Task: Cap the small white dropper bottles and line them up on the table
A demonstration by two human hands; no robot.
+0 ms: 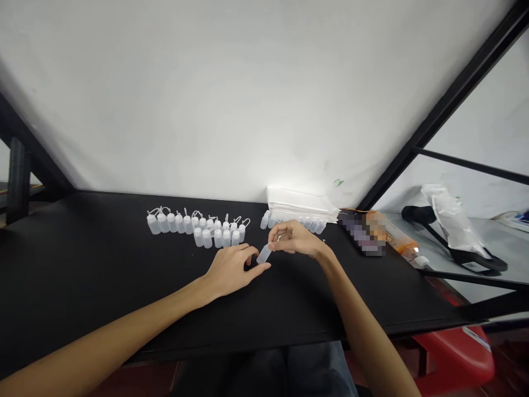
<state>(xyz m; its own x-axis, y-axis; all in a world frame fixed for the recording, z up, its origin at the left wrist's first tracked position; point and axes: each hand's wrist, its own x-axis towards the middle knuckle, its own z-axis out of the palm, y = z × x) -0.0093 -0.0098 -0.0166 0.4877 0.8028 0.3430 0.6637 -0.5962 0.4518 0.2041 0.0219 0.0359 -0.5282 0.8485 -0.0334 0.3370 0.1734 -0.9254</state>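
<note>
A small translucent bottle (263, 254) is tilted in the fingertips of my right hand (294, 239), which pinches it near its top. My left hand (235, 268) is beside the bottle's lower end, its thumb and fingers apart. Whether a left fingertip touches the bottle is hard to tell. To the left, several similar bottles (187, 224) stand in a row with looped caps, with several more (207, 239) in front of them. Behind my right hand, several bottles (314, 226) lean in a row, partly hidden by that hand.
A stack of white sheets (300, 203) lies by the wall on the black table (103, 264). Right of it are a blurred dark item (360, 234) and an orange-labelled plastic bottle (397, 240). A red stool (458, 358) stands below right.
</note>
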